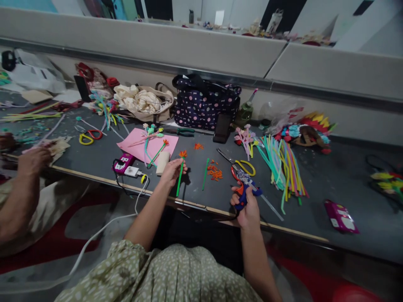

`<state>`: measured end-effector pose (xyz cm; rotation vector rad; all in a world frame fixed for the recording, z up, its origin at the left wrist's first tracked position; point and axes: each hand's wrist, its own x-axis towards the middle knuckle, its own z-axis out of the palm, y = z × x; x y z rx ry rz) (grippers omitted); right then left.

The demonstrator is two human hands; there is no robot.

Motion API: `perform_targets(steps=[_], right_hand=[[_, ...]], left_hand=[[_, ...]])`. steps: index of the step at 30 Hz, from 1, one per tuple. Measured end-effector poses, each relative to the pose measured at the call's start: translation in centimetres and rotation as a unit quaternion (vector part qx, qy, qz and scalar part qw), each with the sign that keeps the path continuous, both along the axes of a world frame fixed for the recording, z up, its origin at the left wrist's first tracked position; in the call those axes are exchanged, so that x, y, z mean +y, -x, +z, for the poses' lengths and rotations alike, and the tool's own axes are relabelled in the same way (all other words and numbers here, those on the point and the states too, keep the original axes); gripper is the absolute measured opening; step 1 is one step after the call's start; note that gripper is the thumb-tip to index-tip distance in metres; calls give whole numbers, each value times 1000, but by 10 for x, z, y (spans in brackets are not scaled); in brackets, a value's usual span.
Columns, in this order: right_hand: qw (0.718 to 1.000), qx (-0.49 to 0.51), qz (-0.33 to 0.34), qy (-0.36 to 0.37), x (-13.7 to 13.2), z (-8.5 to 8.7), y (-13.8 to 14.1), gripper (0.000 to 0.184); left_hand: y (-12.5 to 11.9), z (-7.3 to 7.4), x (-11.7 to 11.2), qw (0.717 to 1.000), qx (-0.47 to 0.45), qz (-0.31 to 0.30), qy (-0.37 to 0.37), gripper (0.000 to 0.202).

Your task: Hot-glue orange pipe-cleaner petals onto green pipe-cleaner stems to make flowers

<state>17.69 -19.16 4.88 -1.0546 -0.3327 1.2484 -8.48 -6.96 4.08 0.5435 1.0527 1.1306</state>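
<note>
1. Green and slim, the pipe-cleaner stem [179,181] with its orange flower head [183,154] stands nearly upright over the table's near edge. Your left hand [173,172] is closed in a pinch on it, just below the petals, probably so the head stays steady and exposed.

2. Your right hand [247,205] wraps around what looks like a blue-and-orange glue gun [243,193], fingers curled about the handle. You hold it well apart from the flower, perhaps to keep a hot tip away from your other fingers; its exact aim is hard to tell. Beside it slants a clear rod [272,208], likely a glue stick; whether it is seated in the gun, you cannot tell from here.

3. Between your hands lie a loose green stem [205,174] and a scatter of orange snippets [215,173], with a smaller orange cluster [198,146] farther back. That central spot seems chosen for easy reach from either side.

4. Yellow-and-red-handled scissors [242,167] rest open just beyond the gun, handles towards you, which suits a quick pick-up.

5. Another orange-topped flower [157,153] lies across the pink sheet [126,145], apparently set aside where nothing crushes it.
</note>
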Motion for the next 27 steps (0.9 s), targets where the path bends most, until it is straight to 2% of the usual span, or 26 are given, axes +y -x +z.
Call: perform_targets(steps=[5,8,10,11,12,14,15,16,18,23,25,27], right_hand=[[1000,-2,2,0,0,-1,-1,55],[1000,-4,6,-1,0,-3,-2,54],[1000,-6,7,1,-1,-5,-3,54],[1000,-7,6,1,-1,-6,-3,54],[1000,-9,5,1,-1,-7,-3,55],[1000,-11,5,2,-2,-8,-2,56],[1000,-11,7,1,-2,-9,0,56],[1000,-12,8,0,-2,-9,1,56],[1000,-16,9,0,-2,-8,3,55],[1000,-25,8,1,-5,-5,4,54],[1000,-25,7,-1,-6,-6,1,53],[1000,-24,3,-1,-6,-8,-1,53]], left_hand=[[11,-3,3,998,50,-19,-35,38],[34,0,13,983,163,2,-85,37],[56,4,22,945,299,38,-129,30],[67,7,27,911,383,54,-141,27],[78,9,32,868,471,53,-147,22],[96,14,43,774,622,40,-111,16],[102,16,48,736,670,33,-93,17],[107,18,54,711,699,23,-77,18],[111,19,65,689,723,-3,-51,22],[109,17,88,672,739,-1,-40,32],[105,16,90,658,750,13,-74,35],[99,16,86,632,762,31,-140,38]])
